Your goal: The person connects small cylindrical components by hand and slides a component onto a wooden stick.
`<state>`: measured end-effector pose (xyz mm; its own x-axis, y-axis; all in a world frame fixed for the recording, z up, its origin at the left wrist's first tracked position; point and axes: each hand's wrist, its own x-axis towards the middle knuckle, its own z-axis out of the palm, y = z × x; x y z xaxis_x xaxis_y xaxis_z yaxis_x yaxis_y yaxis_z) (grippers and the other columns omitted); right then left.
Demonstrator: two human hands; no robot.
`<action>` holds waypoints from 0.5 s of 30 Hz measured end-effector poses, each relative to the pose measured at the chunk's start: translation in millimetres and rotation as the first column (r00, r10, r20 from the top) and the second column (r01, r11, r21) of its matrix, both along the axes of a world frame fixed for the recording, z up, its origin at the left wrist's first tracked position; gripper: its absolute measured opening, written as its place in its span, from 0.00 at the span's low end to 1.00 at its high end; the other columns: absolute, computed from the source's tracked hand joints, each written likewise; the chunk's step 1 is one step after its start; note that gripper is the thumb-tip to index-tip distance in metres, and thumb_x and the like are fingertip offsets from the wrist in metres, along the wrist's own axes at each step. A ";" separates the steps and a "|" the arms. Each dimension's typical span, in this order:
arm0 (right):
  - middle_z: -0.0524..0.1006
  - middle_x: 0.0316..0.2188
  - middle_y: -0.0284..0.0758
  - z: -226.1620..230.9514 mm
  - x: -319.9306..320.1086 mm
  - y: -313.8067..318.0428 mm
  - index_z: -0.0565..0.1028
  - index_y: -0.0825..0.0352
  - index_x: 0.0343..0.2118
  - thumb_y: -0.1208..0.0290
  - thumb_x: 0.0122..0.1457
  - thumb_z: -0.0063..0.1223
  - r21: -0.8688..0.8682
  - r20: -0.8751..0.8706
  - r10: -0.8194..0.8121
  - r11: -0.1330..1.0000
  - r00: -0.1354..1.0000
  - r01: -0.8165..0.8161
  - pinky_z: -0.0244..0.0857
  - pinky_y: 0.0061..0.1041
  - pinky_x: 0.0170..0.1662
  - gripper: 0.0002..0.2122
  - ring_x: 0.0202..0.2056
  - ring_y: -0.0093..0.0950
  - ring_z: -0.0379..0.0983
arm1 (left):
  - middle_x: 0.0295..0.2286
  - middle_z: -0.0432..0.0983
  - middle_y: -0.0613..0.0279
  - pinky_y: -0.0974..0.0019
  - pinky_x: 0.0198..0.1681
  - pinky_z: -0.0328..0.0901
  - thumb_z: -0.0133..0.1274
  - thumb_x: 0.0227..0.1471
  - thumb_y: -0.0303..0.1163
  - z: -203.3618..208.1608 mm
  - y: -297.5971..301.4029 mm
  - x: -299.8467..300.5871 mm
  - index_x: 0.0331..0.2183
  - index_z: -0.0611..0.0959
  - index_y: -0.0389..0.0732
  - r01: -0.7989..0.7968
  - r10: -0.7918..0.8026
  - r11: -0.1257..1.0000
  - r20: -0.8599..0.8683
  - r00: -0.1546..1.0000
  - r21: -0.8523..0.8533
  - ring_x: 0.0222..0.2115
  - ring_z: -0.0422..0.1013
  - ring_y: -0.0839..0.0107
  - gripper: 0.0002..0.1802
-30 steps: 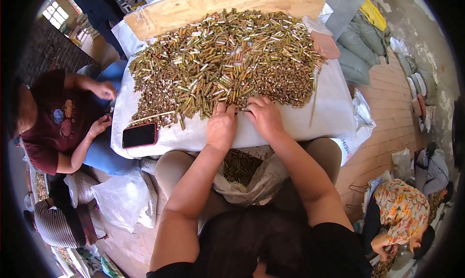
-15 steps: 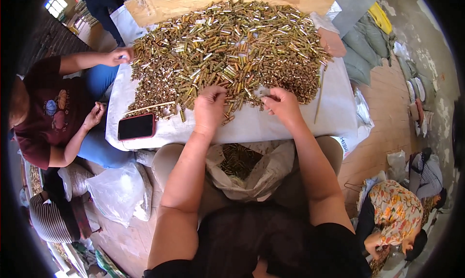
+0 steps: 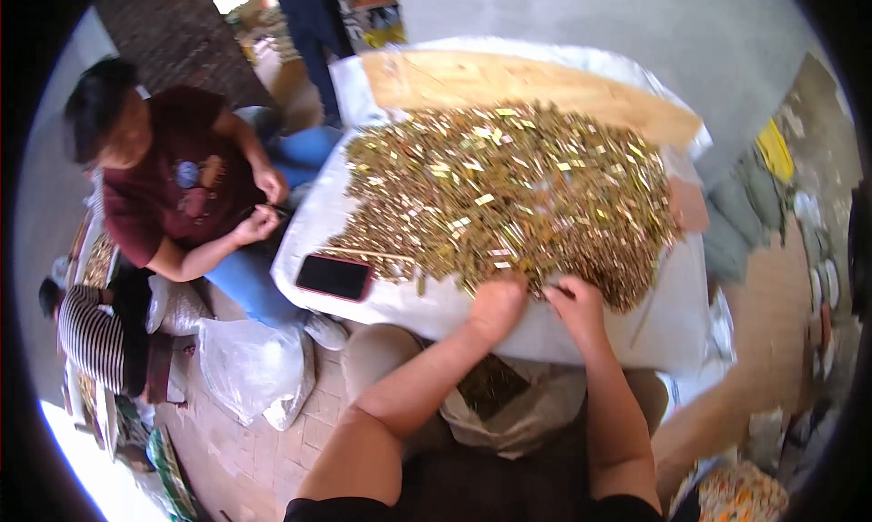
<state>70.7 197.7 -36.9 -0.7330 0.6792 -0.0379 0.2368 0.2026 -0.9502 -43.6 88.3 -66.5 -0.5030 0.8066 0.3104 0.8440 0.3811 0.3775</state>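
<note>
While my forearms extend over the near edge of the worktop (image 3: pixel 683 295), its white covering carries the work. A co-worker (image 3: pixel 204 186) sits beside the left edge. The pile of small brass-coloured pieces (image 3: pixel 509 190) covers the middle of the worktop, extending almost to the far edge. A wooden board (image 3: pixel 545 84) lines that far edge, behind the pile. Below the near edge, an open sack (image 3: pixel 552 415) is positioned between my knees. My left hand (image 3: pixel 500 308) is at the pile's near margin, fingers curled downward; I cannot tell their opening or hold. My right hand (image 3: pixel 579 308) is just beside it, toward the right edge, thumb and fingers bent toward each other; blur conceals any held piece. A phone (image 3: pixel 334 277) lies near the near left corner. A thin pale stick (image 3: pixel 368 253) lies just beyond it.
</note>
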 end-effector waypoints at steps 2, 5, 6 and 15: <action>0.71 0.14 0.29 6.5 -2.0 -4.0 0.73 0.71 0.23 0.71 0.49 0.57 -0.089 0.014 -0.021 0.996 1.000 0.022 0.59 0.18 0.19 0.07 0.16 0.15 0.65 | 0.22 0.73 0.50 0.57 0.26 0.67 0.51 0.39 0.29 6.7 -5.1 -2.3 0.23 0.74 0.38 -0.001 -0.006 0.996 0.077 0.997 0.090 0.22 0.72 0.55 0.05; 0.72 0.15 0.31 5.6 -3.6 -4.3 0.73 0.72 0.27 0.74 0.50 0.55 -0.151 -0.052 -0.024 0.988 0.998 0.016 0.59 0.16 0.18 0.06 0.16 0.17 0.66 | 0.21 0.73 0.51 0.60 0.24 0.66 0.53 0.40 0.28 10.8 -6.2 -1.5 0.26 0.75 0.38 -0.069 -0.006 0.968 0.296 0.955 0.243 0.19 0.71 0.58 0.06; 0.72 0.15 0.31 8.2 -4.4 -5.2 0.73 0.72 0.27 0.74 0.50 0.55 -0.138 -0.071 -0.007 0.990 0.997 -0.003 0.59 0.16 0.18 0.06 0.16 0.17 0.66 | 0.20 0.73 0.54 0.63 0.21 0.65 0.54 0.41 0.28 11.3 -4.2 -4.8 0.28 0.76 0.38 -0.119 -0.044 0.941 0.460 0.887 0.318 0.17 0.70 0.62 0.07; 0.73 0.19 0.30 5.7 -1.2 -5.2 0.74 0.71 0.30 0.74 0.54 0.52 -0.359 -0.220 -0.062 0.933 0.973 -0.022 0.64 0.16 0.21 0.06 0.18 0.17 0.68 | 0.21 0.73 0.66 0.80 0.16 0.54 0.53 0.49 0.26 19.1 -8.1 6.0 0.31 0.75 0.38 -0.184 -0.436 0.886 0.900 -0.016 0.426 0.15 0.61 0.84 0.05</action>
<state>69.6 192.6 -31.2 -0.7372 0.6655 -0.1166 0.0097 -0.1622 -0.9867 -37.5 80.2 -47.5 -0.4456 0.8845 -0.1383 -0.4542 -0.0902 0.8863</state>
